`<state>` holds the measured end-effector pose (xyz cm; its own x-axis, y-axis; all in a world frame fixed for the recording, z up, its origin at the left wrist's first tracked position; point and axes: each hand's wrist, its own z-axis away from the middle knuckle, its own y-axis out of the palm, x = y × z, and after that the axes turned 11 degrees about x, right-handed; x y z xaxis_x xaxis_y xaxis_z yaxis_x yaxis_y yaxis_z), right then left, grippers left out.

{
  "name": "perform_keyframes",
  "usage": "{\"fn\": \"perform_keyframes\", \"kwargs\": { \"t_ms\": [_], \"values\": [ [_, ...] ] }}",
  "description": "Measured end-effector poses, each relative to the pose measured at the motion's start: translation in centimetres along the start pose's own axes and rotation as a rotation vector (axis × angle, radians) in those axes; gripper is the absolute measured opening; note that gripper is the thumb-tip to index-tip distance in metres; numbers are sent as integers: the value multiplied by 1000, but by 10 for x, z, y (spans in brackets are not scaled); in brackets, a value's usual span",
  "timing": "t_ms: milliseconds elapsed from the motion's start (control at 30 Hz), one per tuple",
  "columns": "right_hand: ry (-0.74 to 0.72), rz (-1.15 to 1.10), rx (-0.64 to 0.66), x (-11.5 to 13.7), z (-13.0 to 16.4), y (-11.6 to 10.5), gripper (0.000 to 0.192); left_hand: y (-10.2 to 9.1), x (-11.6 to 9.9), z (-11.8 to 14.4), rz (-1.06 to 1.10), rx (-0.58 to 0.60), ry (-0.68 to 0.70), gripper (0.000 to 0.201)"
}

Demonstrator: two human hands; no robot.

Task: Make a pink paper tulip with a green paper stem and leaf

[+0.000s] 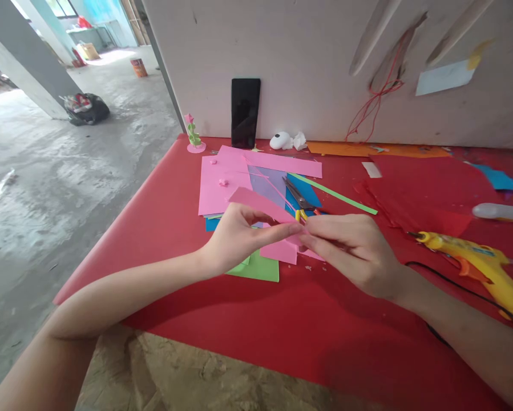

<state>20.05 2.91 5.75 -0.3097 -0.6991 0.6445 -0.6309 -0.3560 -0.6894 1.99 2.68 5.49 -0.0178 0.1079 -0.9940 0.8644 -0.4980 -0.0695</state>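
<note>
left hand [239, 234], right hand [350, 251] pinching pink strip [277, 197]

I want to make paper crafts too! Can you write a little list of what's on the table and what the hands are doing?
Left hand: pinches a pink paper piece
Right hand: fingertips meet the left hand's on the same piece
Table cover: red
Under the hands: pink sheets, green sheet
Scissors: lying on blue paper
Glue gun: yellow, right side
Phone: leaning against the wall

Red-covered table [239, 331] bears coloured paper sheets [222, 182]; scissors [297, 197]; yellow glue gun [479, 268]; phone [245, 113]
</note>
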Motion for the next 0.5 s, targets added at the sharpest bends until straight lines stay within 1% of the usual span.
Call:
{"fn": "perform_keyframes", "kwargs": {
  "t_ms": [33, 100, 200, 267, 333, 433, 500],
  "values": [
    [-14, 18, 2, 1, -1, 1, 35, 0, -1, 0, -18, 5, -14, 18],
    [15, 20, 30, 3, -3, 1, 35, -1, -1, 1, -40, 9, -30, 22],
    [109, -80, 78, 5, -4, -1, 34, -1, 0, 1, -47, -1, -23, 26],
    [182, -182, 80, 4, -2, -3, 35, 0, 2, 0, -70, -24, 17, 25],
    [270, -309, 71, 2, 0, -4, 37, 0, 4, 0, -106, -50, 95, 19],
    [368, -507, 72, 0, 2, -3, 41, -1, 8, 1, -171, -70, 283, 6],
    [396, -607, 65, 0, 3, 0, 43, -3, 9, 0, -251, -67, 420, 9]
  ]
}}
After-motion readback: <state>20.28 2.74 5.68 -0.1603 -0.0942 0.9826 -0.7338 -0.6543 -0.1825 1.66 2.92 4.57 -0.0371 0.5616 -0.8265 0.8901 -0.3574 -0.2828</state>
